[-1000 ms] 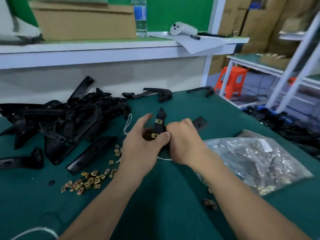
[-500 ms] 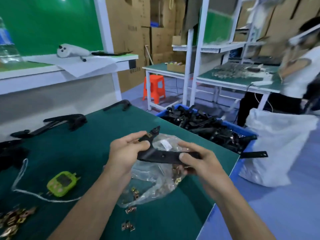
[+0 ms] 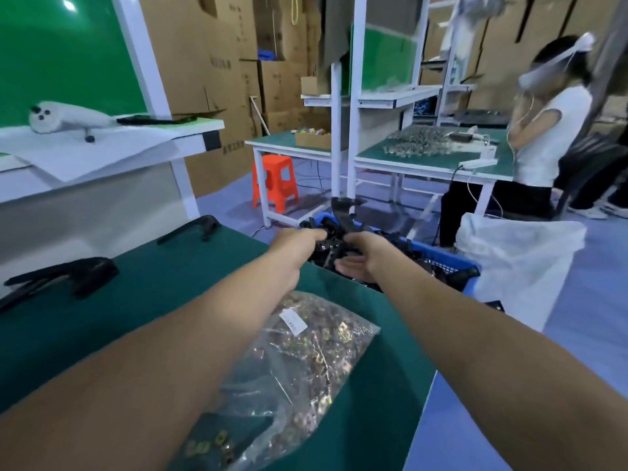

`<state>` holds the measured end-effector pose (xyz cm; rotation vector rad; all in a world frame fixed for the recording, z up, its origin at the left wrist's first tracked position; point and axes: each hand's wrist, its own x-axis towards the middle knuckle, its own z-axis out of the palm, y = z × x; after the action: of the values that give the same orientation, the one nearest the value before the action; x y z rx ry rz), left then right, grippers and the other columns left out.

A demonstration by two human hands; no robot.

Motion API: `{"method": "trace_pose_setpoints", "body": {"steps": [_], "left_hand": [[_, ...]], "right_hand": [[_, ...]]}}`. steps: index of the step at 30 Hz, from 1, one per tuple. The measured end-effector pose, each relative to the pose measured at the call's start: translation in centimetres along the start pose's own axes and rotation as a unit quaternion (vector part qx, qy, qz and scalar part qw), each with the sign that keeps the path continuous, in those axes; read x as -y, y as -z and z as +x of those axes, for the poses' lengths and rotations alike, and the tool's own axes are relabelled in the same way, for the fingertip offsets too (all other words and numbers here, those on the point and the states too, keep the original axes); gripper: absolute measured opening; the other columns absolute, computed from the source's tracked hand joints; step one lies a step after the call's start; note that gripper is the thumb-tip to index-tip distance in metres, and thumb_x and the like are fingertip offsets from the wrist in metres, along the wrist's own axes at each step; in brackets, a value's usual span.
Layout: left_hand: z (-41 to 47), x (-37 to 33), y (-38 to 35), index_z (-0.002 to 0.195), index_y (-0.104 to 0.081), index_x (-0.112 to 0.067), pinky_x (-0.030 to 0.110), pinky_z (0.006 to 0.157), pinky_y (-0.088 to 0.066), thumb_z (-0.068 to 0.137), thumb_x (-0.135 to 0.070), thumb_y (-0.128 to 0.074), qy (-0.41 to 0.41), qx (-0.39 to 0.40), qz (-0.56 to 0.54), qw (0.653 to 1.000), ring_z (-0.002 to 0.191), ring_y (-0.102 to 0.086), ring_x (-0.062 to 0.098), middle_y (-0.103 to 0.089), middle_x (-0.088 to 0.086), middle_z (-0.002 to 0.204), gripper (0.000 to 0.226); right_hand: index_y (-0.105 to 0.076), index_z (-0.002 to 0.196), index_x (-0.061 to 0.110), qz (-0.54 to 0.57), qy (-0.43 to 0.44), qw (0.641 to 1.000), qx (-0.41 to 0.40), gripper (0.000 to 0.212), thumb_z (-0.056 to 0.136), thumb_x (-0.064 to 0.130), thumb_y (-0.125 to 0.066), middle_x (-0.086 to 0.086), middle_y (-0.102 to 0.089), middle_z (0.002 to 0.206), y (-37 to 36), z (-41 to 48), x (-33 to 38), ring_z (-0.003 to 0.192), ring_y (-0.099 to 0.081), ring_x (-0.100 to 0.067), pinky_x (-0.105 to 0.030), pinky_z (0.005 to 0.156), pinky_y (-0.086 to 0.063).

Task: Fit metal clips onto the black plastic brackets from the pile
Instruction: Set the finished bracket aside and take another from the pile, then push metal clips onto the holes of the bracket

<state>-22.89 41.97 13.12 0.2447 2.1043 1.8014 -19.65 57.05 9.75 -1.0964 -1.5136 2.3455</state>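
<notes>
Both my arms reach over the far edge of the green table (image 3: 102, 311) to a blue crate (image 3: 448, 263) full of black plastic brackets. My left hand (image 3: 299, 243) grips a black bracket (image 3: 343, 215) that has metal clips on its near end and rises above the crate. My right hand (image 3: 360, 256) is beside it over the crate, its fingers loosely spread and its palm showing. A clear bag of metal clips (image 3: 306, 368) lies on the table under my forearms, with a few loose clips (image 3: 221, 443) near its mouth.
Two black brackets (image 3: 68, 273) (image 3: 193, 229) lie on the table at left. A white sack (image 3: 520, 260) stands right of the crate. An orange stool (image 3: 275, 181), white benches and a standing person (image 3: 543, 137) are beyond. A white shelf (image 3: 102, 144) runs along the left.
My view turned right, away from the bracket pile. Both hands carried the clipped bracket from above the bag out over the blue crate, and my right hand has let go of it.
</notes>
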Motion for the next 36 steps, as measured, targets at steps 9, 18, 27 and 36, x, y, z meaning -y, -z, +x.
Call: {"method": "trace_pose_setpoints", "body": {"steps": [9,18,27,36], "left_hand": [[-2.7,4.7,11.0,0.076,-0.080,-0.033,0.014,0.073,-0.040,0.084,-0.001,-0.064,-0.086,-0.123,0.034,0.988,0.095,-0.062,-0.004,-0.074,-0.019,0.092,0.037],[-11.4,9.1,24.2,0.071,-0.077,-0.047,0.018,0.066,-0.051,0.086,-0.004,-0.066,-0.122,-0.274,0.107,0.948,0.070,-0.067,0.001,-0.074,-0.025,0.077,0.046],[-25.3,18.5,38.2,0.080,-0.073,-0.044,0.016,0.034,-0.028,0.097,-0.016,-0.064,0.006,-0.440,0.217,0.871,0.034,-0.044,0.009,-0.067,-0.015,0.057,0.034],[-30.8,21.1,38.2,0.127,-0.061,-0.050,0.001,0.091,-0.030,0.085,-0.050,-0.069,0.017,-0.328,0.356,0.875,0.110,-0.044,-0.017,-0.050,-0.034,0.122,0.043]], "right_hand": [[-0.071,0.071,0.006,-0.281,0.176,0.943,0.041,0.013,0.066,0.008,-0.059,-0.011,-0.071,0.066,-8.6,-2.8,-6.4,0.053,-0.065,-0.022,-0.029,0.051,-0.051],[-0.077,0.069,0.033,-0.472,0.278,0.807,0.219,0.024,0.076,0.015,-0.063,0.022,-0.071,0.069,-19.9,-10.8,-12.1,0.077,-0.066,-0.001,-0.012,0.061,-0.046],[-0.079,0.088,0.029,-0.505,0.280,0.742,0.341,0.019,0.080,0.018,-0.066,0.012,-0.074,0.098,-32.7,-15.5,-21.9,0.098,-0.064,-0.007,-0.010,0.067,-0.045],[-0.029,0.155,0.025,-0.523,0.296,0.696,0.393,0.069,0.093,0.009,-0.053,-0.006,-0.059,0.130,-45.4,-18.1,-28.0,0.094,-0.064,-0.020,-0.029,0.068,-0.049]]}}
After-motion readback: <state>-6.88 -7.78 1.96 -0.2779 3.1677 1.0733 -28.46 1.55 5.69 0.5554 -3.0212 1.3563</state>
